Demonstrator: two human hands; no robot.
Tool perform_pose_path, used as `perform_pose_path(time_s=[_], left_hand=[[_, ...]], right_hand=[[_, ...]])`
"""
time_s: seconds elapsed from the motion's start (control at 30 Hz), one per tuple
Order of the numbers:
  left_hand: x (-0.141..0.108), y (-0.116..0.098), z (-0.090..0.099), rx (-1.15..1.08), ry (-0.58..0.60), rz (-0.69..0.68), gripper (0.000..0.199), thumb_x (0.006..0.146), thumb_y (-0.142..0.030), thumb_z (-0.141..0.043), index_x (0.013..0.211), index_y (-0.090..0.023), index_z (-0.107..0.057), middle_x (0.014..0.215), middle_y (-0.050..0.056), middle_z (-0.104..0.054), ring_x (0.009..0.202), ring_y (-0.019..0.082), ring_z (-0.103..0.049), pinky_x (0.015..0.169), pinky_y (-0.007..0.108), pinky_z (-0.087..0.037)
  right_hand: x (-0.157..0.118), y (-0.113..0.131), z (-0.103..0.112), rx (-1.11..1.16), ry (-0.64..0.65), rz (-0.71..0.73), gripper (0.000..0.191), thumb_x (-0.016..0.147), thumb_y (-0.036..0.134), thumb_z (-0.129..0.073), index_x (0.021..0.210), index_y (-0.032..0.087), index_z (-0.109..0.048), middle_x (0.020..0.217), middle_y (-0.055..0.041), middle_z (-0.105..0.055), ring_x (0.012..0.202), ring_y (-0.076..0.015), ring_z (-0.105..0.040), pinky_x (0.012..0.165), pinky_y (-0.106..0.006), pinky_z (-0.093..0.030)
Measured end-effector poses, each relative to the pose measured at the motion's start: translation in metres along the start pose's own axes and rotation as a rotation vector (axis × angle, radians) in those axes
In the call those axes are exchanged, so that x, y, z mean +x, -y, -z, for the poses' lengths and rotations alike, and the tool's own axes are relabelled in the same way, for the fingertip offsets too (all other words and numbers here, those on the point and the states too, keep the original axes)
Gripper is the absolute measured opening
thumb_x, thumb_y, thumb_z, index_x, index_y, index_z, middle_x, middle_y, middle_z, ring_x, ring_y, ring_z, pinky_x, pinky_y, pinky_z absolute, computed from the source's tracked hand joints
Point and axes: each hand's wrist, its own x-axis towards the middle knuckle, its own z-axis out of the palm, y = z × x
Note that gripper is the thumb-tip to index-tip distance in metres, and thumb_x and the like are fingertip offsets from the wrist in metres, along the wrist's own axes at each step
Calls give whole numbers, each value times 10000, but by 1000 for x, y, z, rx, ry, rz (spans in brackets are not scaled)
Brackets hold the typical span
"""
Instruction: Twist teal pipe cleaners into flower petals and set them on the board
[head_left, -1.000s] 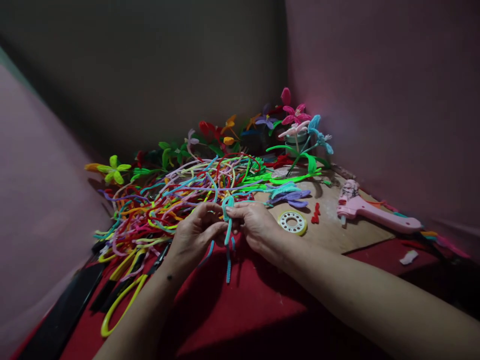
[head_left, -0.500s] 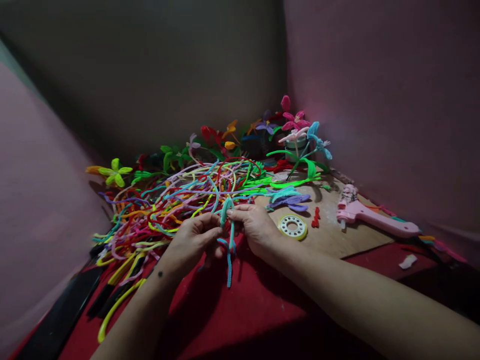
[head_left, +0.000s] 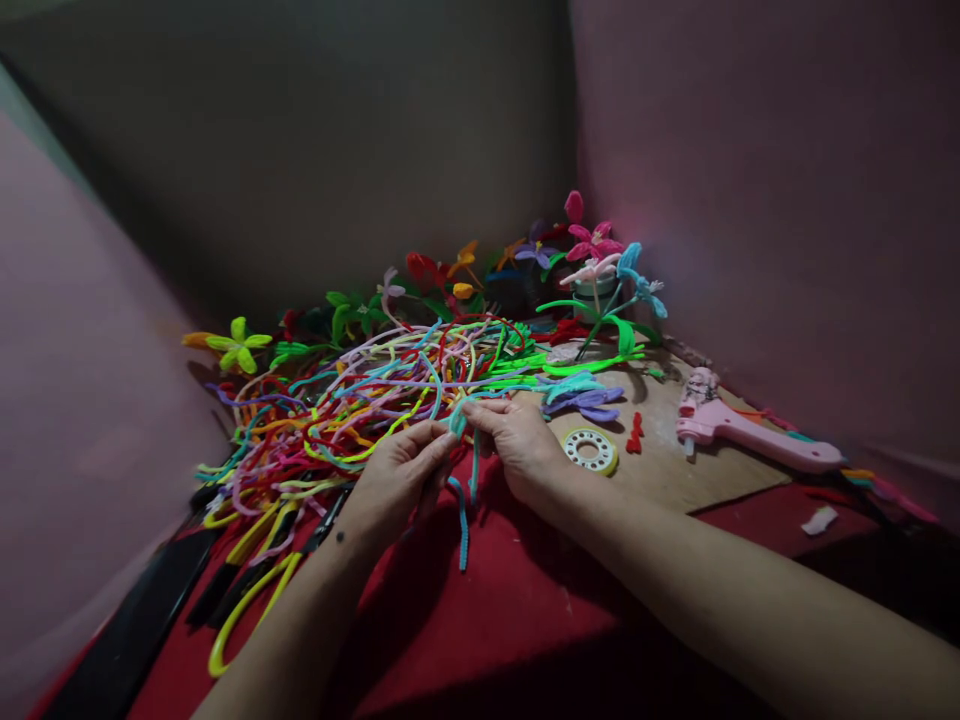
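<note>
Between my two hands is a light-blue pipe cleaner (head_left: 463, 545), bent into a narrow loop at the top, with loose ends hanging down over the red cloth. My left hand (head_left: 405, 475) pinches the loop from the left between thumb and forefinger. On the other side, my right hand (head_left: 517, 435) pinches its upper part, fingertips close to those of the left. Just beyond the hands spreads a tangled heap of coloured pipe cleaners (head_left: 375, 390). Blue and purple looped petals (head_left: 589, 402) lie right of the heap.
A pink glue gun (head_left: 757, 430) rests on a brown board (head_left: 697, 480) at the right, near a roll of tape (head_left: 590, 452) and red twisted pieces (head_left: 635, 433). Yellow-handled pliers (head_left: 247, 610) lie at the left. Pipe-cleaner flowers (head_left: 592, 242) line the back.
My fingertips have drawn closer together on the loop, which now sits lower and is more covered. The hanging ends have shifted slightly. The whole view has moved a little.
</note>
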Motion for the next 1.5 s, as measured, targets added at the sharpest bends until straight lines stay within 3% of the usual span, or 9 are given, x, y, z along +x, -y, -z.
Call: perform_pose_path(time_s=[0.1, 0.4, 0.6, 0.83, 1.03, 1.2, 1.37, 1.5], left_hand=[[-1, -2, -2, -55, -12, 43, 258, 734, -411, -580, 740, -158, -534, 435, -98, -348, 289, 7, -248, 280, 120, -162], [4, 9, 5, -120, 40, 45, 325, 741, -421, -580, 962, -184, -557, 455, -92, -372, 309, 22, -232, 301, 138, -183], [6, 4, 1, -127, 26, -12, 309, 697, -386, -627, 886, -143, -610, 545, -43, -443, 403, 36, -310, 360, 152, -239], [-1, -4, 0, -129, -29, 68, 291, 669, -427, -646, 776, -163, -585, 442, -91, -363, 330, 15, -239, 322, 139, -138], [1, -3, -1, -208, -17, 77, 313, 634, -401, -685, 795, -144, -609, 458, -83, -398, 336, 6, -263, 318, 140, -158], [0, -3, 2, -111, -23, 69, 304, 657, -410, -653, 801, -147, -600, 409, -87, -402, 288, 18, -274, 289, 142, -175], [0, 0, 9, -49, 6, 29, 289, 718, -434, -577, 806, -159, -556, 530, -22, -585, 308, 53, -406, 297, 151, -258], [2, 1, 13, -66, -58, -37, 273, 726, -418, -577, 748, -146, -574, 466, -34, -541, 320, 54, -393, 320, 163, -284]], right_hand=[[2, -1, 1, 7, -40, -6, 208, 540, 287, -690, 485, 140, -554, 395, 61, -439, 374, -40, -300, 404, -218, -206], [2, -3, 0, 115, -41, -25, 142, 569, 240, -660, 541, 133, -571, 445, 41, -498, 388, -52, -367, 389, -208, -258], [2, 0, -2, 200, -27, -61, 129, 536, 217, -666, 522, 130, -573, 431, 42, -488, 385, -54, -377, 358, -197, -271], [3, -1, -1, 239, -53, -67, 125, 546, 206, -660, 513, 138, -561, 426, 42, -486, 388, -63, -377, 352, -202, -279], [1, 0, -2, 212, -42, -35, 125, 550, 221, -667, 534, 134, -579, 438, 42, -495, 385, -56, -379, 355, -192, -279], [3, -3, -1, 200, -59, -54, 143, 558, 232, -665, 522, 134, -568, 438, 32, -506, 384, -59, -389, 353, -193, -276], [3, -3, 1, 143, 14, -88, 181, 575, 289, -677, 597, 131, -589, 474, 30, -536, 377, -54, -400, 358, -190, -294], [-1, 0, 1, -60, 137, -74, 138, 580, 243, -659, 611, 128, -588, 482, 32, -544, 370, -51, -415, 363, -182, -321]])
